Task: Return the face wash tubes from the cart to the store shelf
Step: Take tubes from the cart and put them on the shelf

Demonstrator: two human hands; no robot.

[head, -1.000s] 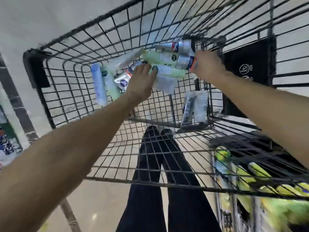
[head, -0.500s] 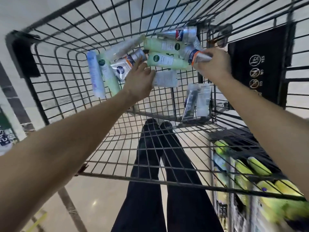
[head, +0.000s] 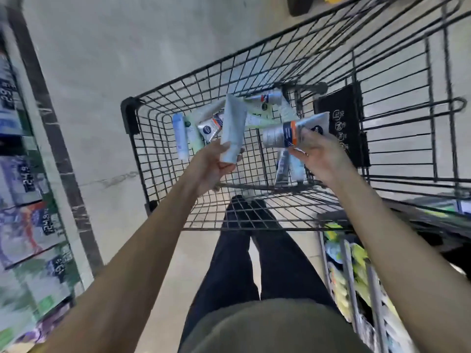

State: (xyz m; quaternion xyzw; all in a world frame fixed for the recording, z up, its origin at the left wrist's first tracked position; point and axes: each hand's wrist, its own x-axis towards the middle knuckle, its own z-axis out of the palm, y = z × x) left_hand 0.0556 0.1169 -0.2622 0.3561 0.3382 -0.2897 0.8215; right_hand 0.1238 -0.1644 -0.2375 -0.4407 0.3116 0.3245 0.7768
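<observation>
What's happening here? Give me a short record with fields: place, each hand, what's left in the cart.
place: store aisle, black wire cart, shelf on the left
left hand: holds a pale tube, raised above the cart floor
right hand: holds a silver tube with an orange band
left in cart: several more tubes at the far end, two flat packs by the right wall

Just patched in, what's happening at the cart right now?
A person is unloading face wash tubes from a black wire cart. The left hand holds a pale tube upright, the right hand a silver tube with an orange band. Several more tubes lie in the cart. A store shelf stands on the left; neither tube has reached it.
</observation>
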